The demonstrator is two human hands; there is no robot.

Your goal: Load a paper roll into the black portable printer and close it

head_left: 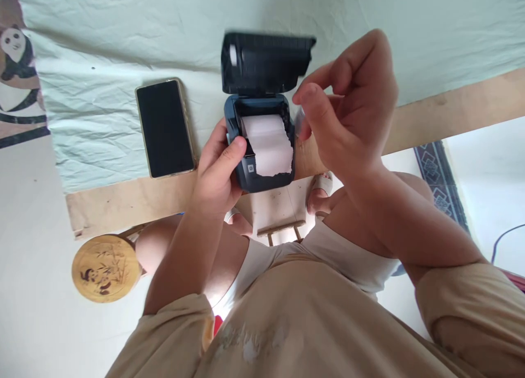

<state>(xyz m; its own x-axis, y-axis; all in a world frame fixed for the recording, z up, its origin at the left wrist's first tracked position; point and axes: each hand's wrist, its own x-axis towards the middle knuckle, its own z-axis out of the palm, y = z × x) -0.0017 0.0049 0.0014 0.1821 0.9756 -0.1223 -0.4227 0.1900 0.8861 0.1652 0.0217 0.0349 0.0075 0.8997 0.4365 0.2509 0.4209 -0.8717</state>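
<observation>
A dark blue portable label printer sits in my left hand, with the thumb on its left rim and the fingers around its side. Its black lid stands raised at the far side. Inside lies a roll of white paper, its torn end hanging over the printer's near edge. My right hand is just right of the printer, fingers loosely bent and apart. A small pale patch shows by its lower fingertips; I cannot make out what it is.
A smartphone with a dark screen lies left of the printer on a pale green cloth. The table's bare wooden edge runs below it. A round wooden stool with a panda picture stands at the lower left.
</observation>
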